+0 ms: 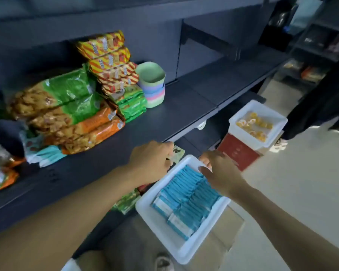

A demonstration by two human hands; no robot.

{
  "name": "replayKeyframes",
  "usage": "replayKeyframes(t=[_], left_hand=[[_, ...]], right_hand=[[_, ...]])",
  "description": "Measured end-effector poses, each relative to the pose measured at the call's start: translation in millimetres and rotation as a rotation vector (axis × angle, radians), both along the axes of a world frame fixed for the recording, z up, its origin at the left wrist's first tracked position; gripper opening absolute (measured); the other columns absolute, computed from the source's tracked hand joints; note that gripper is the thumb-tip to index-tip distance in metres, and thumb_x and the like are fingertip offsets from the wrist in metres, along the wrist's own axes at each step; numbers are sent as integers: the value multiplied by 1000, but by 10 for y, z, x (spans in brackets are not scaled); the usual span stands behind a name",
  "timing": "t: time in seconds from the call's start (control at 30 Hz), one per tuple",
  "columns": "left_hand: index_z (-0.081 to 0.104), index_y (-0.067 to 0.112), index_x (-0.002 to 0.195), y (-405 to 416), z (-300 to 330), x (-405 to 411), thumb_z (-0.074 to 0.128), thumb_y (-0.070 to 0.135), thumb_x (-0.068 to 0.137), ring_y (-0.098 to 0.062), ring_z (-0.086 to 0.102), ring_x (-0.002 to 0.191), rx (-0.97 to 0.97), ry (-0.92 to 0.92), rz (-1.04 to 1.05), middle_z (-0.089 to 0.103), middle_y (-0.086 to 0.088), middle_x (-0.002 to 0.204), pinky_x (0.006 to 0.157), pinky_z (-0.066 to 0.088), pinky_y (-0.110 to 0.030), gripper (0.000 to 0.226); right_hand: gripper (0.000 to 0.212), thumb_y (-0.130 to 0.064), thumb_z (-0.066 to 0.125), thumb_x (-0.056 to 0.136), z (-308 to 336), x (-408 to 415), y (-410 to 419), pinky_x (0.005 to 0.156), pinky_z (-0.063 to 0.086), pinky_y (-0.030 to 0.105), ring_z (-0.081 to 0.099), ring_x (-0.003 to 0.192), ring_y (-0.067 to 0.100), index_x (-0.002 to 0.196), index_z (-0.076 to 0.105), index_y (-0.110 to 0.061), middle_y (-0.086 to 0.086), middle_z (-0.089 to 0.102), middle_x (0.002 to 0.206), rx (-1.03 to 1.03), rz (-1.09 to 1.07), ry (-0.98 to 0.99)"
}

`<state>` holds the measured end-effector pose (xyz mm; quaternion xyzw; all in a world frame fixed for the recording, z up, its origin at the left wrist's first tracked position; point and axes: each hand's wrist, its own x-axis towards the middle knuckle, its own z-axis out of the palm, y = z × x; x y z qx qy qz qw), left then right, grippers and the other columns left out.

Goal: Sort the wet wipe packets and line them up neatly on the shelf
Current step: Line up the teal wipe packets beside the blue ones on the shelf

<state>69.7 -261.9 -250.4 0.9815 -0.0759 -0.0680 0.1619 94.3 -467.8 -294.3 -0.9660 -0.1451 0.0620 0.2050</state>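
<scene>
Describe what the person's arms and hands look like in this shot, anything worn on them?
Both forearms are bare as far as the frame shows them, with no sleeves in view. The left hand and the right hand wear no gloves, and no watch, bracelet or ring shows on the wrists or fingers. The image is slightly blurred, so small details cannot be ruled out.

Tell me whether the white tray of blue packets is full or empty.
Mostly full: the white tray holds two tight rows of blue packets standing on edge; its near end is bare.
</scene>
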Motion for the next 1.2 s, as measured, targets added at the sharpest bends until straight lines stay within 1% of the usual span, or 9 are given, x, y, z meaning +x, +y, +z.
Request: replayKeyframes(t=[0.13, 0.23, 0.43, 0.63, 0.73, 0.8, 0.97, 1.07, 1.2], left_hand=[[54, 21, 108, -69, -946, -176, 55, 28, 91, -23, 59, 99, 77, 168, -68, 63, 2, 104, 78, 47, -32, 18], [53, 20, 112, -84, -1654, -256, 57, 25, 90, -23, 57, 106, 96, 285, -62, 60, 1, 113, 81, 49, -35, 23], [46, 19, 124, -100, -2974, -236, 58, 17, 90, -25, 54, 114, 170, 450, -44, 54, -3, 124, 87, 47, -39, 37], [50, 13, 114, -161, -4047, -13, 61, 6, 82, -27, 51, 108, 149, 399, -63, 54, -5, 114, 77, 49, -46, 34], [49, 14, 117, -202, -4432, 128, 65, 6, 80, -25, 46, 115, 154, 299, -127, 52, -4, 120, 82, 46, -42, 41], [49, 15, 120, -208, -4642, 214, 69, 5, 76, -24, 44, 118, 165, 244, -174, 52, -2, 124, 86, 44, -40, 50], [51, 11, 119, -191, -5005, 350, 79, 7, 66, -27, 48, 108, 249, 137, -235, 52, -8, 116, 82, 45, -40, 60], [50, 8, 117, -208, -5104, 336, 79, 8, 66, -29, 50, 100, 302, 126, -234, 53, -11, 112, 76, 43, -39, 59], [48, 9, 126, -206, -5250, 233, 79, 6, 67, -28, 53, 101, 357, 187, -219, 51, -13, 120, 72, 49, -38, 67]], right_hand=[[23, -15, 52, 89, -963, -324, -216, 90, 47, 37, 58, 107, 25, 111, 58, -15, 6, 60, 118, -55, -112, 273], [23, -13, 55, 86, -1663, -525, -325, 89, 48, 36, 58, 106, 25, 109, 56, -15, 6, 61, 116, -68, -141, 418], [41, -15, 67, 81, -2915, -622, -372, 91, 46, 33, 56, 110, 25, 118, 51, -11, 7, 60, 119, -115, -123, 584], [50, -10, 69, 80, -3863, -546, -287, 89, 49, 35, 56, 111, 27, 126, 48, -12, 7, 55, 126, -137, -214, 578], [51, -11, 71, 78, -4176, -558, -223, 88, 44, 34, 52, 111, 25, 123, 46, -13, 5, 53, 122, -206, -226, 560], [55, -20, 73, 77, -4317, -583, -168, 92, 40, 34, 49, 114, 24, 123, 43, -15, 3, 50, 122, -293, -223, 509], [63, -31, 80, 68, -4560, -630, -29, 89, 39, 36, 49, 102, 24, 115, 40, -17, 4, 50, 108, -477, -207, 331], [59, -27, 81, 66, -4671, -636, 10, 82, 39, 36, 50, 92, 24, 110, 43, -16, 4, 51, 99, -555, -177, 266], [49, -23, 80, 64, -4737, -644, 39, 77, 38, 35, 50, 86, 23, 103, 52, -14, 4, 52, 93, -610, -131, 229]])
